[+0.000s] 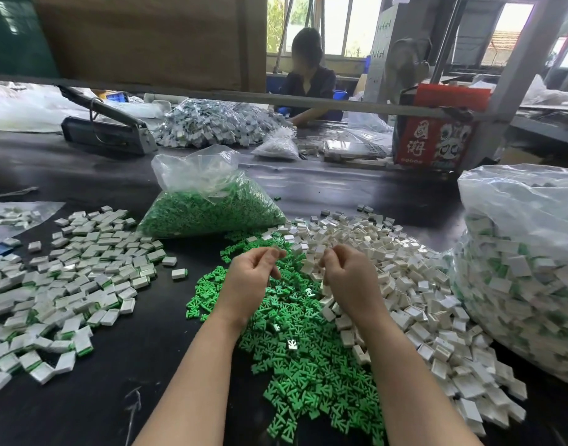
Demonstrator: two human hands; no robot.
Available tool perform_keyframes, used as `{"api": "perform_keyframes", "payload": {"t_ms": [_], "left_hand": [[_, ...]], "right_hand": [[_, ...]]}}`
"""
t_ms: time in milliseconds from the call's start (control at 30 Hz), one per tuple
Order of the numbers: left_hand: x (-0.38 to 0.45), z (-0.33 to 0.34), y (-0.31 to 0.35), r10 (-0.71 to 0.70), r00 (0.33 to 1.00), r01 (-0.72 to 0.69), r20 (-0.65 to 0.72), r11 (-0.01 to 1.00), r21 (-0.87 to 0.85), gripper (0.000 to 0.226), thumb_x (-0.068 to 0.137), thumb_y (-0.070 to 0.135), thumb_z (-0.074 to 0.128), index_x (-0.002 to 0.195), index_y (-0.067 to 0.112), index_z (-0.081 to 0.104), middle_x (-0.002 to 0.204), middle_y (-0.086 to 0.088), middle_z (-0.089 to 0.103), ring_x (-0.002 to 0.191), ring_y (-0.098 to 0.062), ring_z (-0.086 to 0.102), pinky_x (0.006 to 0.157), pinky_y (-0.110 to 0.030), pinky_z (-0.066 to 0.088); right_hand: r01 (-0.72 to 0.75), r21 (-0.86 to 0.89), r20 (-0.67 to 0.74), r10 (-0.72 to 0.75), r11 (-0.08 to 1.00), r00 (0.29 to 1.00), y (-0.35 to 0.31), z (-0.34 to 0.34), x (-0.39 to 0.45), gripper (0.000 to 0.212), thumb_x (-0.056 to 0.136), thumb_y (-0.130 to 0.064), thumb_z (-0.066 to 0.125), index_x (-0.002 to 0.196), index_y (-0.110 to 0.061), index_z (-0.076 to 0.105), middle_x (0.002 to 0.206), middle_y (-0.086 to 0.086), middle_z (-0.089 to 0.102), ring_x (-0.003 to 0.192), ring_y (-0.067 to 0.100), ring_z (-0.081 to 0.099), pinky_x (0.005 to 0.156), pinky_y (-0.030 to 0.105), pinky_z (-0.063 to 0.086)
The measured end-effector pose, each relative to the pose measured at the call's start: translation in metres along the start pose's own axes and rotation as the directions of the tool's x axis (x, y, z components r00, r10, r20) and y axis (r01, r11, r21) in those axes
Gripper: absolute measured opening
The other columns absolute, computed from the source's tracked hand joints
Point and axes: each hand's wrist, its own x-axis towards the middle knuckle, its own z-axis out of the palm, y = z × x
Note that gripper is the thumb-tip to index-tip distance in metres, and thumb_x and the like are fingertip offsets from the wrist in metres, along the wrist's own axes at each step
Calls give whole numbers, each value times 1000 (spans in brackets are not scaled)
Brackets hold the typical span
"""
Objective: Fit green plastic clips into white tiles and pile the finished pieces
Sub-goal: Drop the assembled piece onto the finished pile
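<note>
Hands above green clips (308, 349); left (253, 278) curled, contents unclear; right (347, 275) pinching white tile (308, 267).

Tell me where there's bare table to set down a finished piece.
Bare black table lies between the finished pile on the left and the green clips, running down to the near edge. Another strip lies behind the clip bag. Crowded: the white tiles to the right, up against the big bag.

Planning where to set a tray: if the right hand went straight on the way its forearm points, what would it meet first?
Probably the heap of empty white tiles just beyond the right hand; its height above them is unclear.
</note>
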Motion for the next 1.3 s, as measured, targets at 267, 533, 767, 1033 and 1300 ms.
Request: {"api": "perform_keyframes", "payload": {"t_ms": [267, 533, 767, 1033, 1300], "left_hand": [[3, -8, -4, -46, 989, 52, -139, 998, 41, 18, 91, 31, 69, 99, 15, 73, 71, 7, 68, 58, 9, 60, 53, -5, 42], [2, -6, -3, -99, 995, 102, -29, 980, 170, 16, 90, 34, 70, 86, 19, 74, 65, 8, 67, 56, 6, 58, 54, -7, 40], [0, -3, -2, -111, 993, 117, -38, 968, 224, 19, 91, 34, 68, 84, 17, 73, 69, 5, 68, 61, -1, 59, 56, -9, 41], [-5, -14, 15, -216, 957, 160, 192, 950, 268, 17, 80, 34, 80, 85, 18, 77, 72, 8, 74, 62, 6, 61, 63, -17, 43], [-24, -5, 52, -482, 355, 1, 801, 857, 515, 15, 77, 21, 80, 92, 23, 79, 98, -16, 74, 88, -21, 61, 81, -36, 47]], "right_hand": [[153, -381, 103, -123, 912, 987, 2, 10, -5, 14, 93, -27, 62, 103, -21, 70, 93, -3, 73, 83, 13, 66, 78, 34, 58], [266, -556, 201, -183, 788, 962, 6, 19, -6, 40, 96, -40, 54, 136, -43, 49, 120, -9, 59, 117, 15, 48, 103, 36, 39], [268, -584, 168, -209, 766, 963, 8, 29, -9, 19, 95, -30, 57, 112, -27, 66, 118, -4, 60, 113, 17, 51, 102, 35, 38], [234, -552, 168, -168, 800, 971, 6, 26, -7, 17, 95, -25, 57, 109, -22, 65, 106, -4, 65, 102, 15, 56, 99, 35, 44], [103, -245, 76, -87, 964, 993, -4, 0, -1, 9, 91, -18, 67, 97, -19, 73, 94, -2, 73, 77, 10, 66, 78, 29, 56]]}}
